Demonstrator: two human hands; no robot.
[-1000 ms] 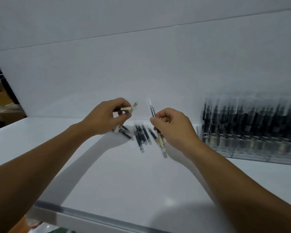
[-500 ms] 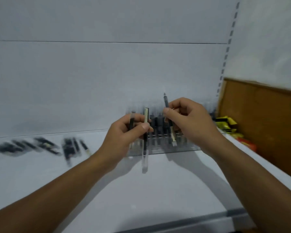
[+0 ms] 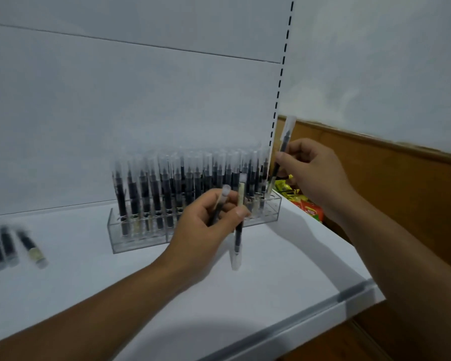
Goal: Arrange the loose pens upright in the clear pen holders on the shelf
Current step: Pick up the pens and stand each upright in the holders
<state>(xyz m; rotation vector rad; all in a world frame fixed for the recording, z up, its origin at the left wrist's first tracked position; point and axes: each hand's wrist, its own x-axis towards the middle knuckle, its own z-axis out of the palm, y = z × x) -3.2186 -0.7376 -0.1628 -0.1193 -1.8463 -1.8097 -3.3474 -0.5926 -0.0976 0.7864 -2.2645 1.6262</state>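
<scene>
White shelf (image 3: 115,282) carries everything. Clear acrylic pen holder (image 3: 138,238) stands toward the back, right of centre. Faint seam in its front wall, so prob. 2 units butted end to end; can't be sure. It's packed w/ upright black pens (image 3: 156,194), caps up: dozens, too blurred to count. A few free holes seem to be left at the right end.

Right hand (image 3: 315,173): fingers (image 3: 292,155) pinch 1 pen (image 3: 284,142) on the barrel, cap up, near upright, lower end just above the holder's right end.

Left hand (image 3: 203,230), in front of the holder: fingers curled round 2 pens. One (image 3: 238,235) hangs cap down below the fist, the other (image 3: 220,201) points cap up.

Loose pens (image 3: 8,246) lie flat at far left of the shelf, well apart from the holder. Approx. 3–4 visible; blurred and cut by the frame edge, so the count is soft.

Step in hand, as I read it: seating the right-hand pen. Next move needs its lower end lined over a free hole, then a straight drop w/o knocking neighbours. Left-hand pair follows; the cap-down one wants flipping first. Task looks well along.
</scene>
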